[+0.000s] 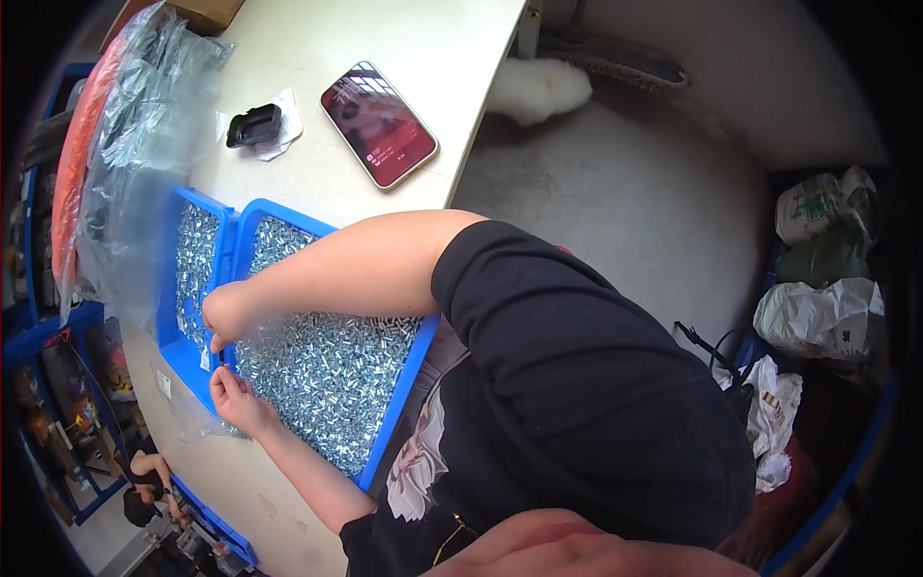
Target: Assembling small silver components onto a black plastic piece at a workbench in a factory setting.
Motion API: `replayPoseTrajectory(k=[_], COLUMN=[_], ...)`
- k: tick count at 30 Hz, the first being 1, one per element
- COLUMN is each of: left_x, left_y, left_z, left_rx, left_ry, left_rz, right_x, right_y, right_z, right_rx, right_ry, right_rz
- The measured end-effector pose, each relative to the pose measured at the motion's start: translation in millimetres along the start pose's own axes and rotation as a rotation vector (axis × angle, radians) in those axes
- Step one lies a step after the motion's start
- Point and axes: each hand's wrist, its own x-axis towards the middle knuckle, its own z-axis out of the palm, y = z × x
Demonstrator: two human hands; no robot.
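Note:
Both my hands meet over the shared rim of two blue trays full of small shiny metal pieces. My right hand [227, 313] comes in from above, fingers closed and pointing down at the rim. Just below it, my left hand [237, 398] has thumb and fingers pinched together. A small dark thing [222, 358] shows between the fingertips, too small to name. The larger blue tray [409, 370] lies under my forearms, heaped with short silvery cylinders [322, 385]. The narrower blue tray [181, 354] beside it holds similar pieces [195, 240].
On the pale table [279, 38] lie a phone [379, 125] with a lit screen and a small black holder [255, 126] on white paper. Clear plastic bags [144, 144] cover the left edge. A white furry thing [543, 89] is on the floor. Another person [149, 481] works at lower left.

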Motion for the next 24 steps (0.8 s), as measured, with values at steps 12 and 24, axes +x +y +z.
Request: replayPoseTrajectory(k=[12, 24], left_x=[0.1, 1.8], left_y=[-4.9, -2.2], left_z=[1.7, -6.4], left_rx=[0.089, 0.004], left_ry=[0.009, -0.061], left_rz=[0.037, -0.117], right_x=[-27.9, -31.6], right_y=[-24.0, -22.0], right_z=[-19.4, -15.5], right_rx=[-0.176, -0.217], right_ry=[0.008, 0.044], right_rz=[0.051, -0.199])
